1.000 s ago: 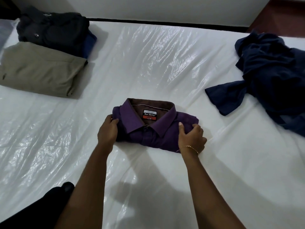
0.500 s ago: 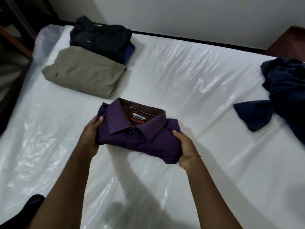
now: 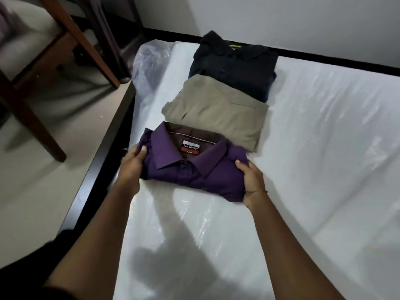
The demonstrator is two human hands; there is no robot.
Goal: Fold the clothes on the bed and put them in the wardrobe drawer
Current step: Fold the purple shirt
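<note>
So the folded purple shirt (image 3: 194, 169) is gripped at both ends now – the left hand (image 3: 132, 167) is curled round its left edge with the thumb on top, and the right hand (image 3: 252, 180) is clamped on the right edge the same way, thumb over, fingers tucked underneath. Nothing slack in either grip, as far as can be seen.

What's changed: a second ago the shirt was being held flat in the middle of the bed (image 3: 324, 148), well apart from the other folded stuff. Now it's been carried over to the left side and is set right against the khaki garment (image 3: 216, 111), which sits just beyond the grip, with the black shirt (image 3: 236, 66) stacked further out past that. The collar end looks like it's touching or even overlapping the khaki edge – hard to call which.

What that probably means: folding of this one is done and it's being lined up with the finished pile, ready for the drawer run. The wardrobe drawer isn't in view at all. The dark blue garment seen earlier off to the right is out of shot now, so that's likely still to be folded.
</note>
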